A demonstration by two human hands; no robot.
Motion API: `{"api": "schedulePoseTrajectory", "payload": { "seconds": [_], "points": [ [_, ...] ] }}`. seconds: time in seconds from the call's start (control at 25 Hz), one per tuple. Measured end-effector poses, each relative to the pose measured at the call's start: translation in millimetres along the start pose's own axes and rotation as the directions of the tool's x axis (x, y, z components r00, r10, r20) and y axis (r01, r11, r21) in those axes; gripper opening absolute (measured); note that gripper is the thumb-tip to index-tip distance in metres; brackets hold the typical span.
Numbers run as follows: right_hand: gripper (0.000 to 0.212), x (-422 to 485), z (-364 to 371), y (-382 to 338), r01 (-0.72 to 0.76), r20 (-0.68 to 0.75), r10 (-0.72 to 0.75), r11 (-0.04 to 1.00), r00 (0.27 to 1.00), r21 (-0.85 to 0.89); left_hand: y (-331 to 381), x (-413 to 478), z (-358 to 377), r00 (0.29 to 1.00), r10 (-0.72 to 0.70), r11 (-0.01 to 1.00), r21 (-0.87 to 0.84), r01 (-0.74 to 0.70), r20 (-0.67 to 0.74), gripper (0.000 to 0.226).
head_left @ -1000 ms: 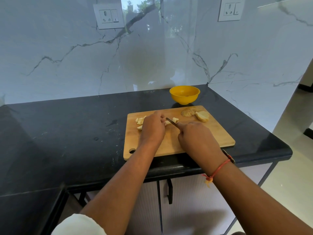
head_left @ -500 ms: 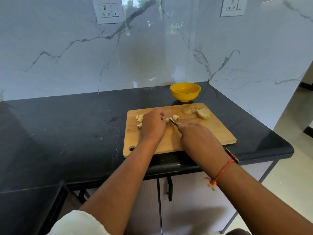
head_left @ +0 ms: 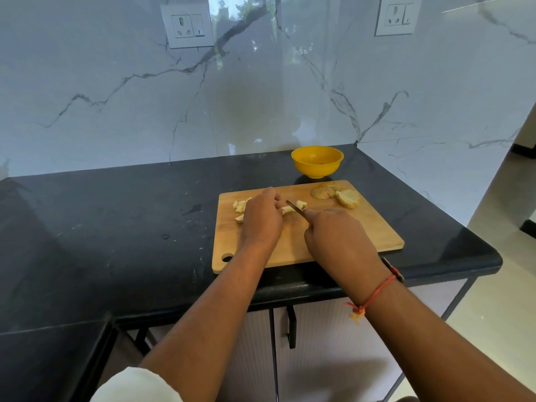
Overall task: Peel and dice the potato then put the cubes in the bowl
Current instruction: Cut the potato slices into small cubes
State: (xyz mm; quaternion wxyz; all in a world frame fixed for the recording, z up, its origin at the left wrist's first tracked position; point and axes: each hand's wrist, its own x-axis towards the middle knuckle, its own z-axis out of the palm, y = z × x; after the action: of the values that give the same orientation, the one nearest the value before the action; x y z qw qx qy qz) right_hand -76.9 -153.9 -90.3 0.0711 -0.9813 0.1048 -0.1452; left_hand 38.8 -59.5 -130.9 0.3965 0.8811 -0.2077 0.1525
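The left hand [head_left: 261,220] and right hand [head_left: 339,237] are bare, as are both forearms. A white sleeve [head_left: 136,384] ends near the left elbow. The right wrist wears a thin red thread [head_left: 377,291], knotted with a yellowish tuft, beside a dark strap [head_left: 394,270].

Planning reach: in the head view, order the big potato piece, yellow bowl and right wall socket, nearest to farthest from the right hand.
1. Big potato piece, on the board beyond the right hand.
2. Yellow bowl, counter behind the board.
3. Right wall socket, high up.
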Motion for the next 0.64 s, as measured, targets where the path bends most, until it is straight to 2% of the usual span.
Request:
{"api": "schedulePoseTrajectory", "payload": {
  "seconds": [0.28,0.44,0.64],
  "points": [
    [0.032,15.2,12.9,-3.3,-0.017,0.071,0.016,1.0,0.997,0.007,-2.3,3.1,1.6,1.0,0.011,1.0,-0.027,-0.01,0.005,0.011],
    [0.033,26.6,11.3,-11.8,-0.027,0.161,0.035,0.998,0.986,-0.053,-2.3,2.9,-0.5,1.0,-0.009,0.999,-0.05,0.009,0.015,0.01],
    [0.038,3.4,6.5,-2.9,-0.009,0.166,0.014,1.0,0.986,-0.026,0.5,1.5,1.0,1.0,-0.013,0.999,-0.042,0.013,-0.005,0.012]
  ]
}}
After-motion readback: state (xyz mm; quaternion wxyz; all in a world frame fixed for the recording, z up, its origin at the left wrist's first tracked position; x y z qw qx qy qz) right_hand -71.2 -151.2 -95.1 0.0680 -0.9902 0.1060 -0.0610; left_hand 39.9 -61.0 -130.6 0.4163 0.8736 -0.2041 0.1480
